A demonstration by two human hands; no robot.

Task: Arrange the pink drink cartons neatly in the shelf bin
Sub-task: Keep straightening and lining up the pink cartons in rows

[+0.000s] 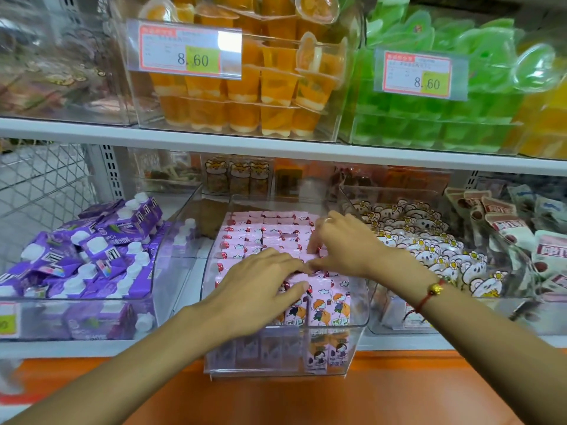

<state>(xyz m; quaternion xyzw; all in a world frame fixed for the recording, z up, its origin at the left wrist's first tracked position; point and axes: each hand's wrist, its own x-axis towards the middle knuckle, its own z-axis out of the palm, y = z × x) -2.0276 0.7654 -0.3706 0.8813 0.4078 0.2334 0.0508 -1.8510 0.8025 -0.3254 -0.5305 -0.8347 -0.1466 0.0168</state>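
The pink cartons (245, 250) are being squared up in the clear bin (362, 317), pressed by the left hand (260, 283) with fingers together and pinched by the right hand (343, 243); gentle nudging seems needed next.

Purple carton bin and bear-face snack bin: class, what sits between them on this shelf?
In the head view, the clear bin of pink drink cartons sits between them, with both hands on the cartons.

Clear bin (359, 317) open at top; upper shelf board (276, 148) overhangs its back edge. Pink cartons (245, 240) fill bin wall to wall. Purple-carton bin (171, 240) just beside left wall, pouch bin (352, 194) beside right wall.
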